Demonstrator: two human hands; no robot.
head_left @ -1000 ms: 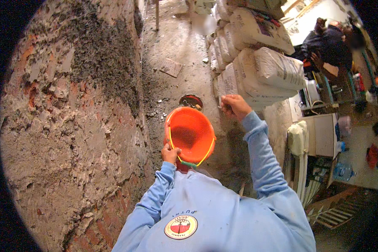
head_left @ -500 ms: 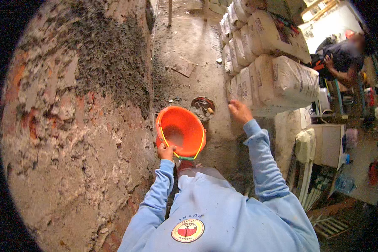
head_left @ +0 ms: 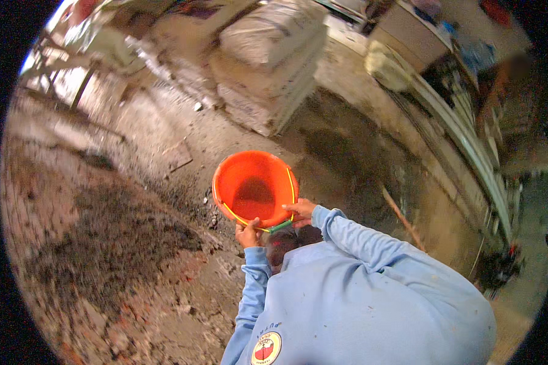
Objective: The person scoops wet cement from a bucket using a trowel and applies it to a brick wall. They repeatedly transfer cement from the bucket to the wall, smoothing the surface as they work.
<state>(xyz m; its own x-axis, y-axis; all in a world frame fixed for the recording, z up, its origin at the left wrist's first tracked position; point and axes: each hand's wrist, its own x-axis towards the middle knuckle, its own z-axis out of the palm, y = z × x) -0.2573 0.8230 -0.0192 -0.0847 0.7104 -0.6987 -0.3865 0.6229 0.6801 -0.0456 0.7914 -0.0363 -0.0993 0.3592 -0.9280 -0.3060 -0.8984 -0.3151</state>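
Left fingers [head_left: 249, 226], right fingers [head_left: 297, 208], holding orange bucket [head_left: 252, 187]

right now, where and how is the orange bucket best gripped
Take the orange bucket by its rim, likely best from the near side, at two spots flanking the green handle grip: the mouth gapes open, leaving the lip exposed to clasp from both faces.

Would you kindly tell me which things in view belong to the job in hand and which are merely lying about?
In use:
- orange plastic bucket with yellow handle, held at its rim
- left hand
- right hand

Lying about:
- stacked whitish bags
- thin brown stick
- flat brownish piece on the floor
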